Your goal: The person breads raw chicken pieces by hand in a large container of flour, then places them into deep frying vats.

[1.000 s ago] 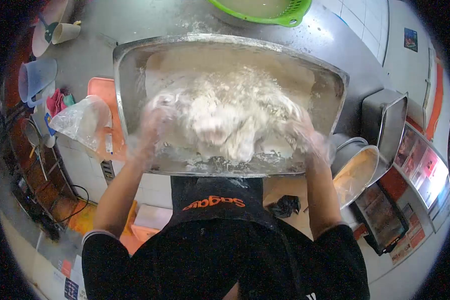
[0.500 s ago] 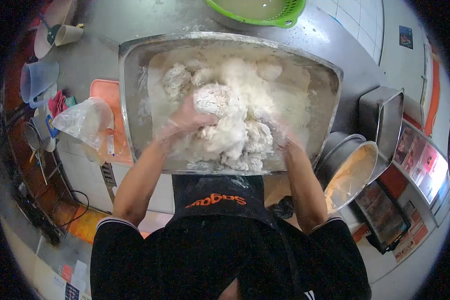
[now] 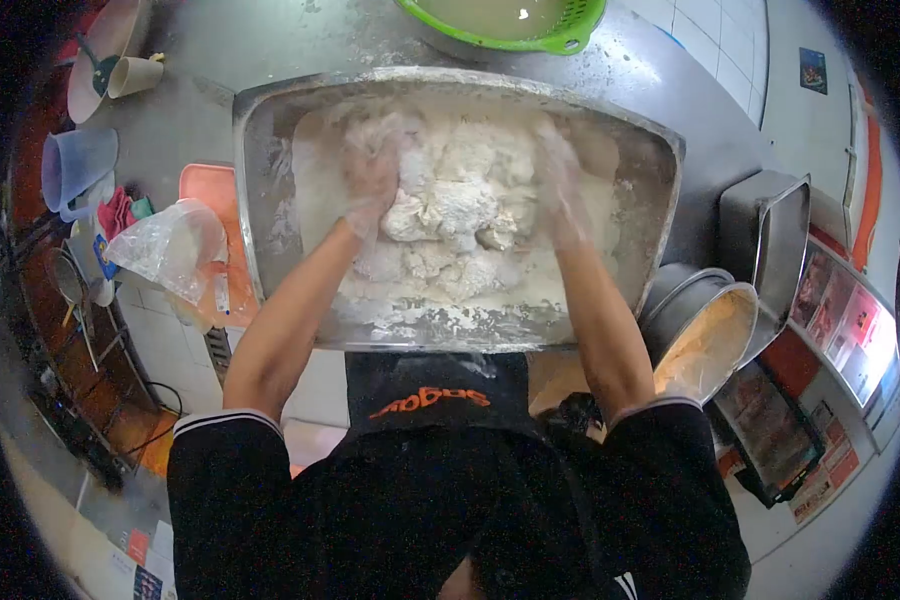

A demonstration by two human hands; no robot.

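A wide metal tray (image 3: pixel 665 230) holds white, flour-like powder (image 3: pixel 600 215). Heaped in its middle are several lumpy pieces (image 3: pixel 460 210) thickly coated in that powder; the coating hides what they are. My left hand (image 3: pixel 372 165) is at the left side of the heap, its powdery fingers smeared by motion. On the opposite side, my right hand (image 3: pixel 558 175) reaches toward the far part of the tray, blurred too. The heap lies between both hands. Loose crumbs of powder cover the tray's near side.
A green strainer (image 3: pixel 570 42) with pale liquid sits beyond the tray. At left are a plastic bag (image 3: pixel 175 240) on an orange board (image 3: pixel 198 180), a clear jug (image 3: pixel 78 160) and a cup (image 3: pixel 135 76). Metal containers (image 3: pixel 765 215) and a lined round pot (image 3: pixel 710 335) stand at right.
Both hands have moved away from my body and apart, from the near middle to the heap's sides. The coated pieces have shifted into a more central heap, exposing powder near the front edge.
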